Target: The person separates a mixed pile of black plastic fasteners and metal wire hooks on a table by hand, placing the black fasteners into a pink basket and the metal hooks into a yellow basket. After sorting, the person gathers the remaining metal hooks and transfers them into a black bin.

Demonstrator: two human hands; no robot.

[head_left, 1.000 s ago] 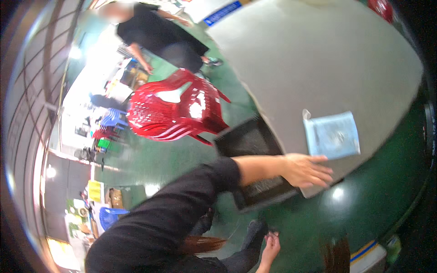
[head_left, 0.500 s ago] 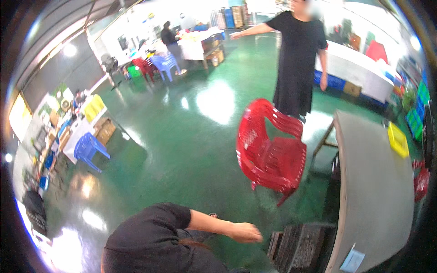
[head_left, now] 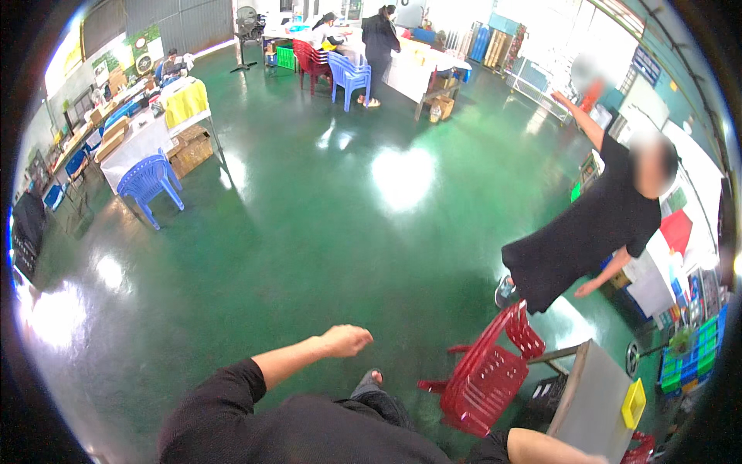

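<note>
My left hand (head_left: 346, 340) hangs in the air over the green floor with its fingers curled in, and nothing shows in it. My left foot, in a sandal, is just below it. At the lower right, my right forearm (head_left: 545, 448) reaches toward the grey-topped table (head_left: 591, 398); its hand is cut off at the lower edge, so its fingers cannot be made out. A stack of red plastic chairs (head_left: 487, 379) stands between my two arms, beside that table. Neither hand touches the chairs.
A person in a black dress (head_left: 580, 240) stands beyond the chairs, one arm stretched out. A yellow basket (head_left: 634, 404) sits on the grey table. Blue chairs (head_left: 149, 185) stand by the left work table and the far one. Green and blue crates (head_left: 692, 359) are at the right.
My view has turned, so the red chairs and grey table now sit lower and the person stands farther right in it. My right forearm has come into view.
</note>
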